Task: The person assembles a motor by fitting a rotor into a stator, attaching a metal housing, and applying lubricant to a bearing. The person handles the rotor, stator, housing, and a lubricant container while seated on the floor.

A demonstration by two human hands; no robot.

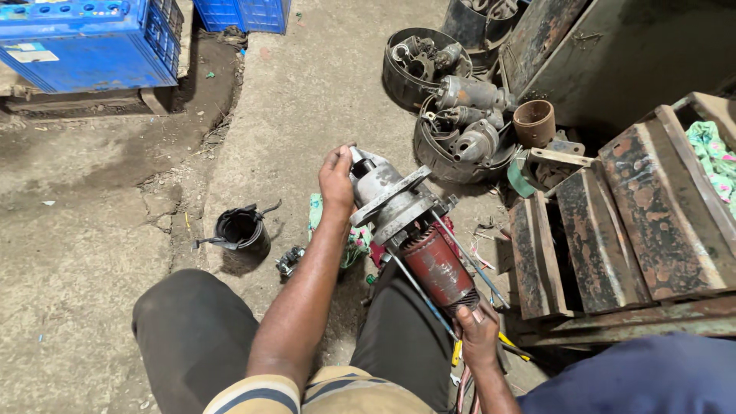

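Motor (pixel 418 234), red-bodied with a grey nose, is held tilted above the person's lap. Left hand (pixel 336 180) fingers wrap the nose end; right hand (pixel 479 333) fingers clasp the bare tail end. Its long bolts stick out loose, so it looks part-dismantled. Beyond the motor sit tubs of parts (pixel 460 126); left of it, a black cup (pixel 241 230).

Blue crates (pixel 88 42) sitting on concrete floor (pixel 322 92); black cylindrical housing (pixel 241 230) lying nearby; round bins (pixel 425 65) holding motor parts; rusty wooden pallet (pixel 629 230) resting rightward.
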